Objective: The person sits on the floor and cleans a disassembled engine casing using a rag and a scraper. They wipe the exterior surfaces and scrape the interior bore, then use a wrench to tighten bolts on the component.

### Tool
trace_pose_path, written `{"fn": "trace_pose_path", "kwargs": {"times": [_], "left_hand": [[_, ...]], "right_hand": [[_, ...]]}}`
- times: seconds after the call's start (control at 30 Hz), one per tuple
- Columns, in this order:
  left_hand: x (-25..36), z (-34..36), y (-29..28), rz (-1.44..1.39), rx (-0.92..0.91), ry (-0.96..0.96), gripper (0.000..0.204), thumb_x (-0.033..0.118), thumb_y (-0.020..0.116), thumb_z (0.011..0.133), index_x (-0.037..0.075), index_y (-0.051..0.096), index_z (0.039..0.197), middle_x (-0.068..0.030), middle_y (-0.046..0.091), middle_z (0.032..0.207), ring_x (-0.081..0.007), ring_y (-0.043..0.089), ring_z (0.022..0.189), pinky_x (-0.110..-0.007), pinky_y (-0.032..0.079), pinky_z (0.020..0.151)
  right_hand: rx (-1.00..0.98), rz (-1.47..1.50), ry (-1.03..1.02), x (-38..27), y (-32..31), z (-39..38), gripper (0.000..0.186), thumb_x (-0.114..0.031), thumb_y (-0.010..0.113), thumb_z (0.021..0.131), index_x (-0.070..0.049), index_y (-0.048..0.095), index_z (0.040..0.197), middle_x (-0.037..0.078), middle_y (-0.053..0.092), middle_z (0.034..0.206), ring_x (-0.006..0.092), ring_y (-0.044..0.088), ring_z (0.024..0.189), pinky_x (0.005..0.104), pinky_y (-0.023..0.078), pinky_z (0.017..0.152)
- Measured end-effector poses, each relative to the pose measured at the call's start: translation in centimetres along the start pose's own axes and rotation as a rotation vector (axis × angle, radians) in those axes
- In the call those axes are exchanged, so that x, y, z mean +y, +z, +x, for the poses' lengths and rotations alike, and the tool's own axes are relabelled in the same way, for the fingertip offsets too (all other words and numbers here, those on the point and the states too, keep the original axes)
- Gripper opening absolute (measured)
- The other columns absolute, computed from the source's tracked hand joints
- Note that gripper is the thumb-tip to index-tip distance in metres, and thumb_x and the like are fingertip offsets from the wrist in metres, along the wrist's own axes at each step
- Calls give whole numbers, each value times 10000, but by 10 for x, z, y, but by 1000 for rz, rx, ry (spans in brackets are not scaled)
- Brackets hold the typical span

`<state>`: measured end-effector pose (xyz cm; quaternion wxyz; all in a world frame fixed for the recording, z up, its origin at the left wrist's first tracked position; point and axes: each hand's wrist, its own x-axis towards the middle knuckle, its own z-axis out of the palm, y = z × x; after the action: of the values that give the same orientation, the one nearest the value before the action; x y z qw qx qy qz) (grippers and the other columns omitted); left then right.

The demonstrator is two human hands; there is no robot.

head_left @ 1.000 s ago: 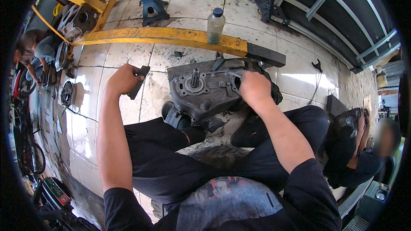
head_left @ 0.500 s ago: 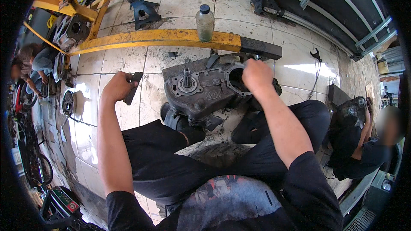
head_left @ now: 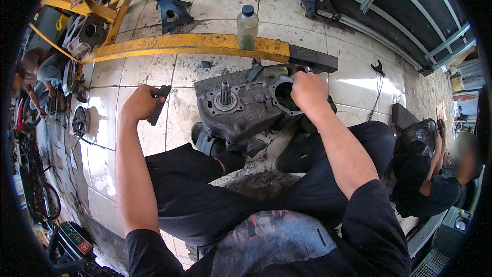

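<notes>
My left hand [head_left: 141, 102] holds a dark, flat rectangular piece [head_left: 160, 105] over the tiles, left of a grey cast metal housing [head_left: 236, 123]. The housing has a splined shaft [head_left: 225, 92] standing in a flanged seat on its left and a round flanged opening [head_left: 282, 96] on its right. My right hand [head_left: 310, 92] is closed at the right side of that opening; what its fingers hold, if anything, is hidden. My black-clad legs and feet lie around the housing's near side.
A yellow steel beam [head_left: 189, 44] crosses beyond the housing, with a plastic bottle [head_left: 247, 30] on it and a blue stand [head_left: 170, 13] behind. A forked tool [head_left: 377, 67] lies right. Co-workers sit at far left [head_left: 41, 72] and right [head_left: 438, 184]; a dark framed panel [head_left: 389, 15] stands upper right.
From a second ago, the view has shifted slightly, and my right hand has moved up a little along the round opening, which shows more. My left hand still holds the dark piece.
</notes>
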<state>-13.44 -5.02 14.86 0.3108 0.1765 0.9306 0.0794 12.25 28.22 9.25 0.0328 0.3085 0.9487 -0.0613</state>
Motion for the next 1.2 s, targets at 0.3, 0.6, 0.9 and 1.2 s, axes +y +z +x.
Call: {"fn": "trace_pose_path", "kwargs": {"times": [0.3,0.6,0.9,1.2], "left_hand": [[-1,0,1,22,39,27,334,182,710,943,7,721,1228,-236,748,882,-286,728,723,-427,565,689],[-7,3,3,25,26,2,333,188,726,934,25,730,1224,-235,753,906,-296,735,768,-429,563,725],[-5,6,5,15,29,18,341,193,735,916,-7,730,1192,-224,752,896,-283,725,752,-420,565,717],[-16,11,9,59,54,58,329,187,736,913,1,739,1184,-214,743,837,-271,710,695,-424,552,681]], "right_hand": [[-200,-1,-68,-11,-16,-11,164,-107,637,812,-21,747,899,210,748,928,399,738,905,499,591,800],[-266,-29,-88,-12,-37,-29,181,-115,638,817,-24,745,931,218,744,935,411,731,914,502,584,813],[-368,-84,-124,-7,-51,-28,186,-131,637,808,-37,761,909,221,745,950,398,729,942,497,587,826],[-360,270,-24,-9,-38,-9,214,-134,655,832,-42,749,1000,229,739,1054,402,720,997,510,575,879]]}}
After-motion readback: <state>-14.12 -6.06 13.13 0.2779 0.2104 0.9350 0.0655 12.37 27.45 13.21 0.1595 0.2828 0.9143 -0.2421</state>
